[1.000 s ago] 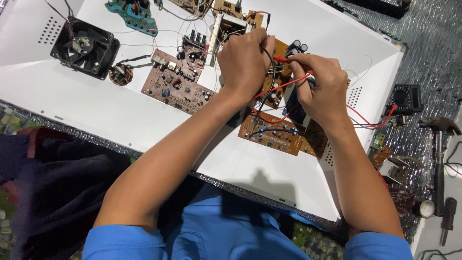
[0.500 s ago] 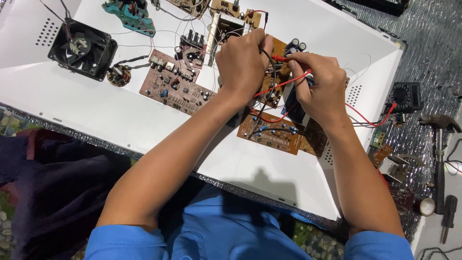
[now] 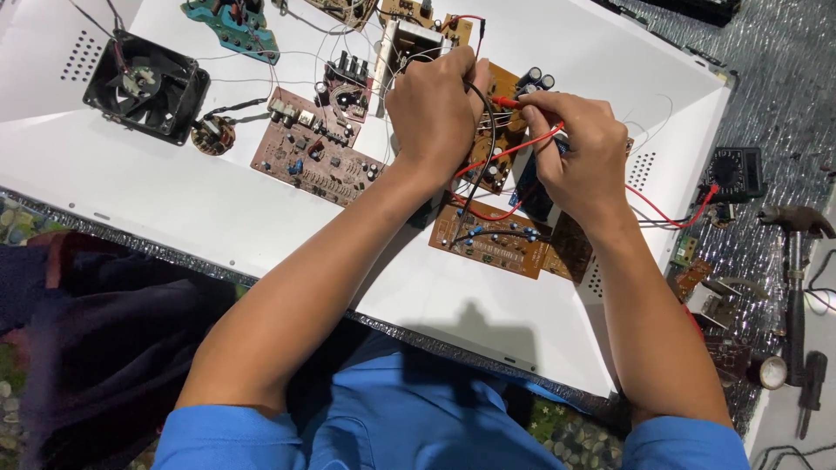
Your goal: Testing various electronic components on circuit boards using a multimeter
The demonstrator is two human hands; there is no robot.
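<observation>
Gripping a black lead (image 3: 484, 130), the left hand (image 3: 433, 111) meets the right hand (image 3: 576, 150), which pinches a red probe (image 3: 507, 103) above a board (image 3: 505, 117).

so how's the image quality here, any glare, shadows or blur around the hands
Head view: lighting is even and bright, the white panel nearly washed out but without hard glare; soft shadows fall under the arms onto it. The left hand and right hand look sharp, as do the red probe lead and brown circuit board. The silvery mat glints in speckles; edges bow slightly from the wide lens.
</observation>
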